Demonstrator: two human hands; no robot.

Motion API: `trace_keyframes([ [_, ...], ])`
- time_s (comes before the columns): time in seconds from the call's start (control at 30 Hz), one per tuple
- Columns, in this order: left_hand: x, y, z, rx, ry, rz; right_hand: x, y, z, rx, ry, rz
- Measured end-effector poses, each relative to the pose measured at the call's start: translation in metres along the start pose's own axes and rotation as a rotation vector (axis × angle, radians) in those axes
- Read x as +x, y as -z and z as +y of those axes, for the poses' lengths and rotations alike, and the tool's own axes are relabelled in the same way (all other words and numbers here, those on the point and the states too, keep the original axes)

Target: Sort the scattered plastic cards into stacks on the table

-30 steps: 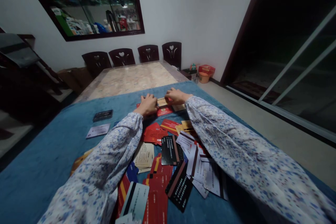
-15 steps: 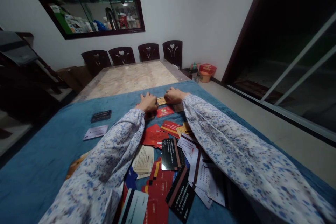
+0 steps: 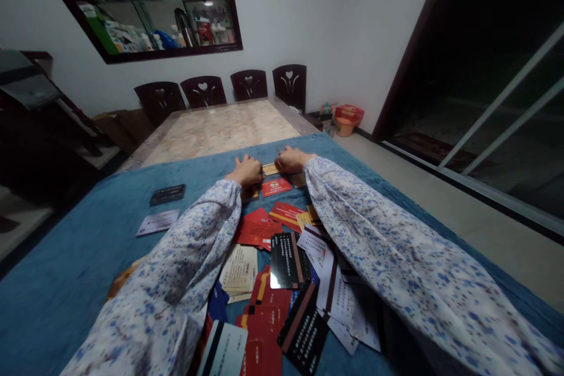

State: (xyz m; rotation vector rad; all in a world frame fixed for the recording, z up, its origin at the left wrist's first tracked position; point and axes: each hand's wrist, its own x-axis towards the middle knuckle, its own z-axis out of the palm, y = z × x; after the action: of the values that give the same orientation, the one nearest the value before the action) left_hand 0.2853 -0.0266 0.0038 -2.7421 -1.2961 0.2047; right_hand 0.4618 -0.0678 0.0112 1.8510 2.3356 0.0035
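Observation:
Between my two hands a yellow card (image 3: 270,169) lies near the far part of the blue cloth. My left hand (image 3: 247,170) is at its left end with fingers bent, and my right hand (image 3: 291,160) is curled at its right end; both pinch or press its ends. Just below it is a red card (image 3: 276,186). Nearer to me spreads a pile with red cards (image 3: 259,229), a black card (image 3: 285,261), cream cards (image 3: 240,269) and white cards (image 3: 337,291). My forearms hide parts of the pile.
A dark card (image 3: 167,194) and a pale card (image 3: 158,222) lie on the blue cloth (image 3: 66,247) at the left. Beyond it are the bare tabletop (image 3: 224,129) and several dark chairs (image 3: 288,85). An orange bucket (image 3: 344,126) stands on the floor.
The view has shifted slightly. Both hands stay at the yellow card with hardly any movement, and the cards lie as before.

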Motion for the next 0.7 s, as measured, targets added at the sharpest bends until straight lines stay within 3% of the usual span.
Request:
trace_keyframes([
  [0.7, 0.0053, 0.0018, 0.0043, -0.010, 0.020, -0.045, 0.0029, -0.0009, -0.0084, 0.014, -0.046, 0.030],
])
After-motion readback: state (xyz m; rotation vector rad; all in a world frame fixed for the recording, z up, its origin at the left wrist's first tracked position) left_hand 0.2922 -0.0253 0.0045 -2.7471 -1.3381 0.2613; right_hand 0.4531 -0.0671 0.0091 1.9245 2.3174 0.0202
